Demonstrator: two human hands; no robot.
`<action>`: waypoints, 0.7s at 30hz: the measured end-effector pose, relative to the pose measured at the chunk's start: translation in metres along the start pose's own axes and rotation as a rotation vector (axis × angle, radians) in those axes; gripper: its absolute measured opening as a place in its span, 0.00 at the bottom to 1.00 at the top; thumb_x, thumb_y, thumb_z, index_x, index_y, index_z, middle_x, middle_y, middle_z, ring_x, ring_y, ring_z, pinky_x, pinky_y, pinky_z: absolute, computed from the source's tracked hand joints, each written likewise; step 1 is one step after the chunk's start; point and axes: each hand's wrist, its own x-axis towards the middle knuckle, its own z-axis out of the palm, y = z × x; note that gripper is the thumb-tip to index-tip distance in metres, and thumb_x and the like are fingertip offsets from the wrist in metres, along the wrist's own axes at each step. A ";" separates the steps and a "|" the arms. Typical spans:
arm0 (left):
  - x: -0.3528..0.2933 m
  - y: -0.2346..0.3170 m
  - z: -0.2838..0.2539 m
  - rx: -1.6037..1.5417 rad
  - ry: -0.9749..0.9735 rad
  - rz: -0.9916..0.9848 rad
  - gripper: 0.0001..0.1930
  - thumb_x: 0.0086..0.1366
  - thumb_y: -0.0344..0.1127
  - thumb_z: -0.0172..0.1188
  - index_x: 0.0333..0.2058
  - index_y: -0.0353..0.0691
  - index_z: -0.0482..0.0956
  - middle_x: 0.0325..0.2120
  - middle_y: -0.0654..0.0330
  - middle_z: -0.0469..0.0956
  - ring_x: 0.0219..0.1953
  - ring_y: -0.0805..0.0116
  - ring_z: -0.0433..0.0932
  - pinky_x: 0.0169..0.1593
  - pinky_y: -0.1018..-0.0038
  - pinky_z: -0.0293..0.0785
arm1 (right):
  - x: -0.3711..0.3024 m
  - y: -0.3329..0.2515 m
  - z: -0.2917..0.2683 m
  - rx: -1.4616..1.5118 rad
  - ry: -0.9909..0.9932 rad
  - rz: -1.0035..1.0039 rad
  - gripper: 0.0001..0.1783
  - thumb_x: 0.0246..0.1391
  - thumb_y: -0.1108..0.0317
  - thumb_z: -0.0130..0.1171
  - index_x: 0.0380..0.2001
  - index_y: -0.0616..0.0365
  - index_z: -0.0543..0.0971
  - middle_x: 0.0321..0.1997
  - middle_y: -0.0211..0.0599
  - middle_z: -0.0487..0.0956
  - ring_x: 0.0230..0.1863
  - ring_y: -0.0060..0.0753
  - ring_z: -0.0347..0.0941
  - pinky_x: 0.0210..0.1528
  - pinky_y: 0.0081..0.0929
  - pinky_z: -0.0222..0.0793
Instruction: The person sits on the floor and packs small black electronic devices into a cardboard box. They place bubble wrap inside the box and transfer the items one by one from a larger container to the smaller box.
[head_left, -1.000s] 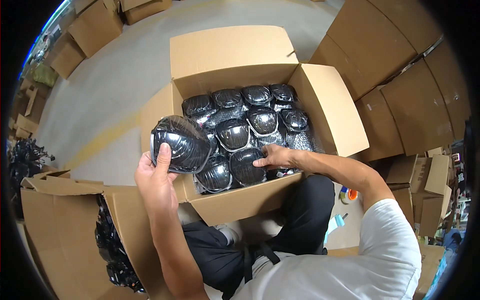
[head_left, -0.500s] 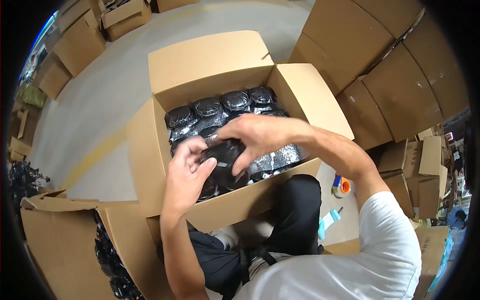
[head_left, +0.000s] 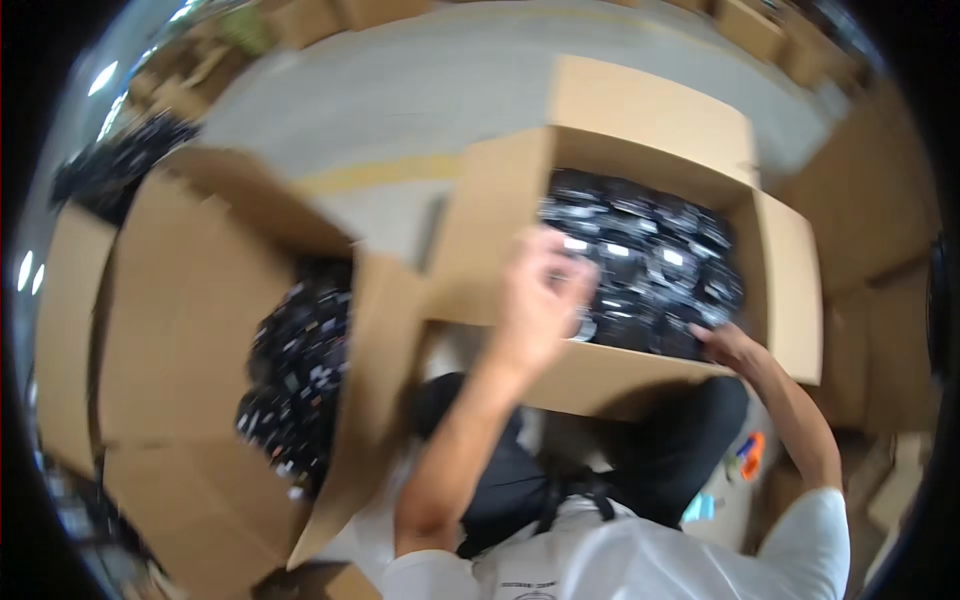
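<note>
An open cardboard box (head_left: 600,385) stands in front of me, holding rows of black packages in shiny clear wrap (head_left: 620,262). My left hand (head_left: 538,305) is raised over the box's left front edge. Its fingers are blurred but look loosely bent and apart, with nothing visible in them. Down at the front right corner inside the box, my right hand (head_left: 732,346) touches the black packages. Blur and the box edge hide whether its fingers close on one. To my left, a bigger open carton (head_left: 190,340) contains a heap of similar black packages (head_left: 300,370).
An orange and blue tape roll (head_left: 750,456) lies on the floor at my right, near a light-blue object (head_left: 700,508). Brown cartons (head_left: 850,200) stand along the right side. Black items (head_left: 130,165) are heaped beyond the left carton. My knees are against the front box.
The view has swung left, bringing the left carton's inside into sight. My hands, earlier together around a black package, have moved apart; the package is down among the others or out of sight.
</note>
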 end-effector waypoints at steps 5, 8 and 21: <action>-0.093 0.066 -0.090 0.316 -0.111 0.261 0.10 0.63 0.30 0.68 0.41 0.34 0.82 0.40 0.51 0.82 0.39 0.60 0.83 0.46 0.70 0.79 | 0.009 0.008 -0.025 -0.330 0.020 0.049 0.23 0.64 0.57 0.63 0.40 0.74 0.80 0.27 0.40 0.81 0.23 0.31 0.74 0.26 0.35 0.71; -0.098 0.060 -0.203 0.472 0.255 -0.091 0.04 0.65 0.29 0.65 0.38 0.36 0.84 0.32 0.61 0.84 0.35 0.76 0.80 0.39 0.76 0.78 | -0.002 0.004 -0.019 -0.759 0.216 -0.036 0.26 0.61 0.54 0.65 0.39 0.76 0.80 0.28 0.45 0.83 0.27 0.31 0.80 0.28 0.34 0.74; -0.216 -0.338 -0.428 1.096 0.121 -0.802 0.34 0.61 0.59 0.65 0.45 0.26 0.80 0.43 0.34 0.80 0.51 0.40 0.79 0.54 0.55 0.73 | -0.019 -0.024 0.017 -1.040 0.522 -0.019 0.33 0.54 0.41 0.66 0.44 0.65 0.81 0.42 0.54 0.84 0.45 0.50 0.81 0.46 0.45 0.74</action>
